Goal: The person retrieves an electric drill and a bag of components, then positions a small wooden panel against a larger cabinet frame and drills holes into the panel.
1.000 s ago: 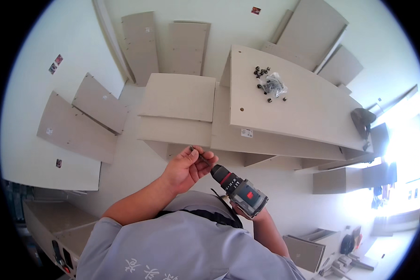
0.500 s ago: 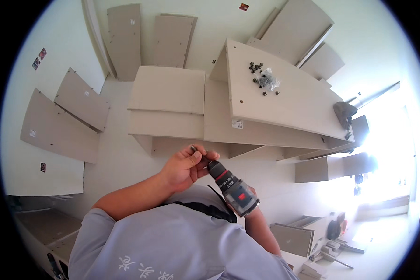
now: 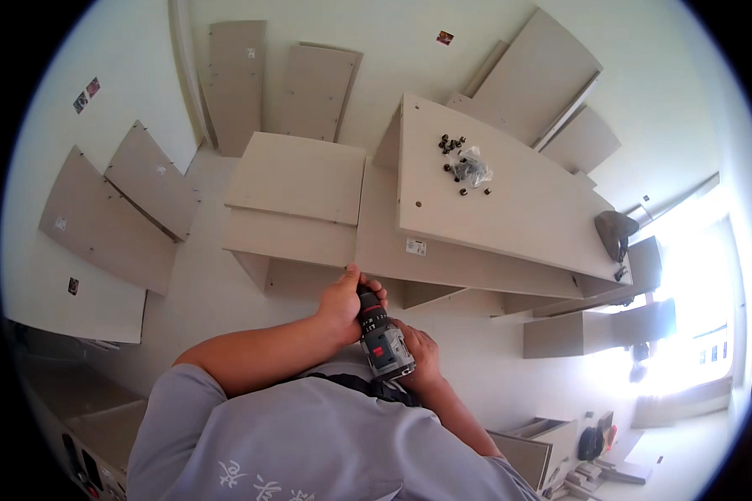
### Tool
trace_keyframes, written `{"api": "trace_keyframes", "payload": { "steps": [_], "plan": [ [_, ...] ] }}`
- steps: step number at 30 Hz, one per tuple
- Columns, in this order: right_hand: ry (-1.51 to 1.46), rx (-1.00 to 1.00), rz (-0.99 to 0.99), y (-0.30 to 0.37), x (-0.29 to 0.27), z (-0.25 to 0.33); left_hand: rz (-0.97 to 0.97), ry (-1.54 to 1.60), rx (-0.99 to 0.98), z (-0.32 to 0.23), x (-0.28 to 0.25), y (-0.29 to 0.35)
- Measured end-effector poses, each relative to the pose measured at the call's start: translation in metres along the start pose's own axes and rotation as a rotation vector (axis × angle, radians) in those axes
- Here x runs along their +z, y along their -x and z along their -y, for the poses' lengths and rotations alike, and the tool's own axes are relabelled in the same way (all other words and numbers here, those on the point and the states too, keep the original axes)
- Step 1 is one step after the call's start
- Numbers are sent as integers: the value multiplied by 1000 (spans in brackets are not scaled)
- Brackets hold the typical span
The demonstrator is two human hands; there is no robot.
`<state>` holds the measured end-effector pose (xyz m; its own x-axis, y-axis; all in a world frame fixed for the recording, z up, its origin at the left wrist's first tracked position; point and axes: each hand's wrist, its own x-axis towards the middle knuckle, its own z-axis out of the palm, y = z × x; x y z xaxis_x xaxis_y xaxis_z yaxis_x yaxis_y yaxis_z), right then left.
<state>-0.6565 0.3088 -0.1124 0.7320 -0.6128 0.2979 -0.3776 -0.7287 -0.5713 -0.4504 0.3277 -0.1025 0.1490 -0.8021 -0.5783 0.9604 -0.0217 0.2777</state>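
Observation:
In front of my belly is a grey and black cordless drill (image 3: 388,346) with a red mark on its body and a red ring by the chuck, its front end turned away from me. My left hand (image 3: 340,307) is closed around the front end at the chuck; whatever bit sits there is hidden by the fingers. My right hand (image 3: 419,355) holds the drill from the right side, its grip out of sight below the body. Just beyond my hands lies the beige cabinet panel (image 3: 476,250). On the raised panel (image 3: 510,188) are a clear plastic bag (image 3: 471,169) and several small dark fittings (image 3: 451,144).
A dark grey bag-like object (image 3: 615,232) lies at the raised panel's right end. Beige boards (image 3: 236,83) lean on the far wall, and more boards (image 3: 113,217) lean at the left. Board scraps (image 3: 589,476) lie at lower right, near a bright window (image 3: 702,317).
The drill has swung from pointing up-left to nearly straight away from me. My left hand has closed in around its chuck. My right hand now shows more beside the body.

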Motion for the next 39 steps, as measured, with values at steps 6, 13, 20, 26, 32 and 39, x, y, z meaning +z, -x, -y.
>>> {"api": "trace_keyframes", "payload": {
  "steps": [6, 13, 20, 26, 32, 39],
  "plan": [
    [23, -65, -9, -1, -32, -51, -1, 11, 56, 41, 27, -34],
    [64, -103, 0, 5, -77, -128, 2, -93, 82, 99, 70, -83],
    [-81, -17, 74, 21, -105, -172, -75, -186, -1, 139, 81, -113],
    [-139, -26, 168, 9, -126, -203, 171, -91, 15, 146, 59, -143],
    [-49, 122, -29, -18, -114, -269, 18, -564, 45, 137, 36, -137],
    [461, 126, 111, -45, -132, -380, -359, -915, 180, 98, -92, -45]
  ]
}}
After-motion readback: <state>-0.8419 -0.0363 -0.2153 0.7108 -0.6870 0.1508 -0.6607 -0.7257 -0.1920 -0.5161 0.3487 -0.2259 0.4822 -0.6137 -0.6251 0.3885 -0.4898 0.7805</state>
